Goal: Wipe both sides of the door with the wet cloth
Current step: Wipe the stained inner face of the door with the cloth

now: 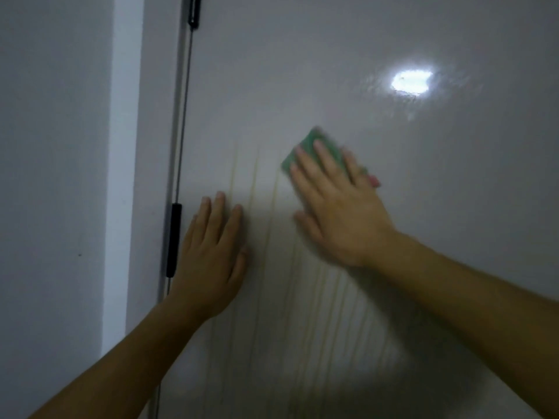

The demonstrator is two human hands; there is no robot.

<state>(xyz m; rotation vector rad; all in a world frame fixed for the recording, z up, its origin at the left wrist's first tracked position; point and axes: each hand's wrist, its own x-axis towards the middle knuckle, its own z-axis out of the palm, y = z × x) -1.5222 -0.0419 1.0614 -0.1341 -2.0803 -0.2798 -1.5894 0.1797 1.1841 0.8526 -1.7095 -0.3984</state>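
Door [423, 222] surface, pale grey and glossy, filled most of the head view, seen close and in dim light. A bright patch of glare [411, 83] lay on the upper right of the panel, with faint mottling around it. Thin yellowish streaks [253, 189] ran down the panel between and below the two hands, more numerous toward the lower centre. The green cloth [298, 152] lay flat against the door near mid-panel, blurred at its upper edge. The right hand [338, 207] covered the cloth's lower right part, its fingers straight and slightly spread, pressing the cloth to the surface without curling round it; its forearm entered from the lower right. The left hand [211, 252] rested flat on the door, lower and to the left, well apart from the cloth, with fingers straight and close together and nothing held. Just left of that hand a dark vertical gap marked the hinged edge of the door. It carried a black lower hinge [174, 240] beside the left hand and a black upper hinge [194, 10] at the top of the view. Beyond the gap stood a narrow grey jamb [154, 116], then a lighter frame strip [124, 176], then a plain grey wall [54, 176] at the far left.
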